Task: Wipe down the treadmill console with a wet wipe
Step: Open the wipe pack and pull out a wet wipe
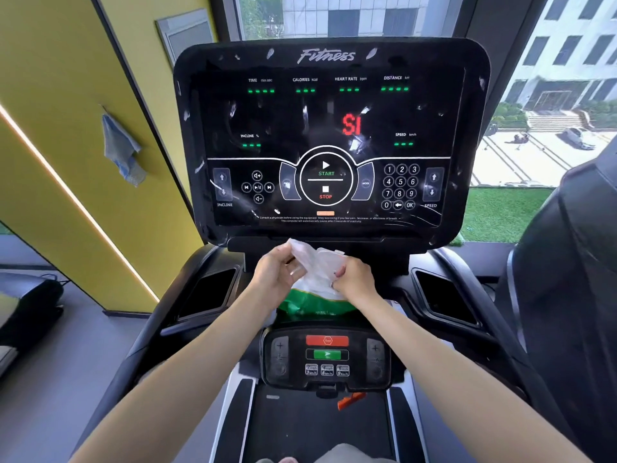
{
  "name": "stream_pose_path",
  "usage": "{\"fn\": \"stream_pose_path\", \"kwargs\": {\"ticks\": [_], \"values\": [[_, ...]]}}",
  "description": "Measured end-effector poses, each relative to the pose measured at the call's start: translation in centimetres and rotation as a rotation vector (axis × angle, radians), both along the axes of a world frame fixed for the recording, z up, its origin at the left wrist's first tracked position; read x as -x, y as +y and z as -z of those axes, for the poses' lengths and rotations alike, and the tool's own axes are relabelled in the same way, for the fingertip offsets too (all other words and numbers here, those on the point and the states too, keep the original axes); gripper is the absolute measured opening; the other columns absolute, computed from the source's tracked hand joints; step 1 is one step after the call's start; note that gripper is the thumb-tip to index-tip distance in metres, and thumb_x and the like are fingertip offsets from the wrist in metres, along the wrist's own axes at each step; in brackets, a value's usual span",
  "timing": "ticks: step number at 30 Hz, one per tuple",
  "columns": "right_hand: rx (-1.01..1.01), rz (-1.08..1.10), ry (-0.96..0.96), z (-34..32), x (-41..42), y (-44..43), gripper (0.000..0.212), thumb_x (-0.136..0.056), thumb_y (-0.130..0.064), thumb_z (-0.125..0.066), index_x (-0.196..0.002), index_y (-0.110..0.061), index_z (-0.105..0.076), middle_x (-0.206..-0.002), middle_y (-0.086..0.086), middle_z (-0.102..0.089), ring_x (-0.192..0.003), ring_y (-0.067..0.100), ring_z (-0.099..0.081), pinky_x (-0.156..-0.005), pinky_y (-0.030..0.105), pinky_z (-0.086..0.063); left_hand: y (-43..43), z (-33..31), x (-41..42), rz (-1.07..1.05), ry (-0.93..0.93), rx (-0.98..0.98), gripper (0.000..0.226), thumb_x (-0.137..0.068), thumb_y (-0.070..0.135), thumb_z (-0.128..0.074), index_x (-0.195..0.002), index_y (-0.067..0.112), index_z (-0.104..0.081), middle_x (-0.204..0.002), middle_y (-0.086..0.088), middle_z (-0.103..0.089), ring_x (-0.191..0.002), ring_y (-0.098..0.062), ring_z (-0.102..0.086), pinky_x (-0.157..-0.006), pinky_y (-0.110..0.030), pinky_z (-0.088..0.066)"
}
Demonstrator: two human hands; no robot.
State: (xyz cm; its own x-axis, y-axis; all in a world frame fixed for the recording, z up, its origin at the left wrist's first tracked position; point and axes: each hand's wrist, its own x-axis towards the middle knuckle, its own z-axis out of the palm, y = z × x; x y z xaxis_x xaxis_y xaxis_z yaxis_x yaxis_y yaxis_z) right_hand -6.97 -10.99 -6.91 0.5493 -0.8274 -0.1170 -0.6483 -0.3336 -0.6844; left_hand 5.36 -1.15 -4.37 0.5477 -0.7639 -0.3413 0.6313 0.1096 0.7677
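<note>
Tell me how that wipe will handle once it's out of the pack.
Probably floppy: the wipe creases and sags between the hands. Likely light, since the left hand lifts it by a pinch. Being wet, it may cling to the pack, which the right hand seems to steady.

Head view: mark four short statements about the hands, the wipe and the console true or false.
1. The left hand pinches a white wipe over the wipe pack. True.
2. The wipe is pressed against the console screen. False: it is held below the console, off the screen.
3. The right hand hangs idle at the person's side. False: it holds the top of the wipe pack.
4. A blue cloth hangs on the yellow wall. True.
</note>
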Motion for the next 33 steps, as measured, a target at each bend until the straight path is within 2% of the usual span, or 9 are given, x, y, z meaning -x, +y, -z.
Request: {"fn": "stream_pose_path", "kwargs": {"ticks": [4, 8, 13, 18, 24, 26, 28, 30, 33], "values": [[0.222, -0.096, -0.021, -0.6, 1.1, 0.1, 0.004, -0.074, -0.009, -0.061, -0.073, -0.013, -0.059, -0.078, -0.002, -0.06, -0.083, 0.023, -0.056, -0.061, 0.029, -0.039, 0.0, 0.4, 0.1, -0.025, -0.204, -0.194, 0.021, -0.1, 0.017, -0.042, -0.079, 0.015, -0.048, -0.076, -0.005, -0.061, -0.07, -0.02, -0.06, -0.074, -0.037, -0.052], [0.314, -0.47, 0.02, -0.9, 0.9, 0.8, 0.023, -0.087, -0.011, -0.051, -0.099, -0.013, -0.071, -0.097, 0.0, -0.069, -0.093, 0.018, -0.059, -0.075, 0.034, -0.049, -0.2, 0.5, 0.5, -0.037, -0.465, -0.303, 0.021, -0.1, 0.022, -0.041, -0.081, 0.014, -0.044, -0.078, -0.007, -0.056, -0.07, -0.02, -0.058, -0.063, -0.031, -0.052], [0.303, -0.55, 0.175, -0.6, 0.7, 0.4, 0.031, -0.09, -0.01, -0.045, -0.115, -0.017, -0.063, -0.11, 0.002, -0.055, -0.102, 0.022, -0.053, -0.082, 0.037, -0.046, -0.8, -0.3, 1.1, -0.038, -0.584, -0.299, 0.02, -0.101, 0.021, -0.039, -0.084, 0.014, -0.045, -0.075, -0.006, -0.057, -0.067, -0.018, -0.059, -0.06, -0.03, -0.054], [0.303, -0.623, 0.343, -0.6, 0.5, -0.3, 0.02, -0.093, -0.012, -0.045, -0.102, -0.011, -0.062, -0.099, 0.001, -0.033, -0.086, 0.019, -0.042, -0.08, 0.039, -0.045, -1.5, -1.2, 1.1, -0.062, -0.518, -0.318, 0.019, -0.099, 0.024, -0.043, -0.086, 0.012, -0.049, -0.084, -0.011, -0.062, -0.072, -0.022, -0.062, -0.064, -0.035, -0.056], [0.247, -0.591, 0.341, -0.2, 0.4, -0.3, 0.016, -0.092, -0.013, -0.046, -0.083, -0.017, -0.058, -0.08, -0.004, -0.028, -0.083, 0.016, -0.04, -0.08, 0.036, -0.043, -1.0, -4.6, -0.1, -0.144, -0.519, -0.2, 0.014, -0.098, 0.018, -0.044, -0.09, 0.01, -0.052, -0.086, -0.012, -0.062, -0.082, -0.026, -0.063, -0.07, -0.041, -0.056], [0.231, -0.565, 0.34, 0.1, 0.7, -0.6, 0.027, -0.091, -0.014, -0.048, -0.064, -0.014, -0.047, -0.085, -0.002, -0.027, -0.077, 0.019, -0.044, -0.069, 0.031, -0.038, 0.0, -6.6, -0.6, -0.242, -0.494, -0.114, 0.014, -0.097, 0.016, -0.044, -0.089, 0.01, -0.054, -0.079, -0.006, -0.062, -0.073, -0.02, -0.061, -0.06, -0.032, -0.055], [0.218, -0.558, 0.338, 0.4, 1.0, -1.0, 0.035, -0.092, -0.02, -0.05, -0.058, -0.012, -0.045, -0.094, 0.003, -0.029, -0.086, 0.023, -0.044, -0.069, 0.031, -0.038, 1.0, -9.1, -2.0, -0.442, -0.383, -0.046, 0.018, -0.095, 0.015, -0.045, -0.082, 0.013, -0.056, -0.069, 0.0, -0.058, -0.062, -0.015, -0.053, -0.05, -0.022, -0.046], [0.172, -0.554, 0.329, 0.5, 0.9, -1.1, 0.039, -0.093, -0.026, -0.05, -0.056, -0.017, -0.046, -0.096, 0.005, -0.031, -0.095, 0.021, -0.038, -0.077, 0.034, -0.043, 1.9, -10.8, -4.0, -0.496, -0.512, -0.091, 0.011, -0.088, 0.024, -0.052, -0.085, 0.014, -0.057, -0.076, 0.0, -0.058, -0.066, -0.014, -0.053, -0.055, -0.027, -0.046], [0.183, -0.559, 0.396, -0.1, 0.4, -0.8, 0.032, -0.095, -0.03, -0.047, -0.068, -0.016, -0.057, -0.101, 0.006, -0.033, -0.099, 0.026, -0.044, -0.082, 0.037, -0.044, 2.0, -10.3, -4.6, -0.287, -0.85, -0.284, 0.015, -0.087, 0.029, -0.056, -0.092, 0.015, -0.057, -0.085, 0.001, -0.058, -0.076, -0.016, -0.055, -0.064, -0.034, -0.047]]}}
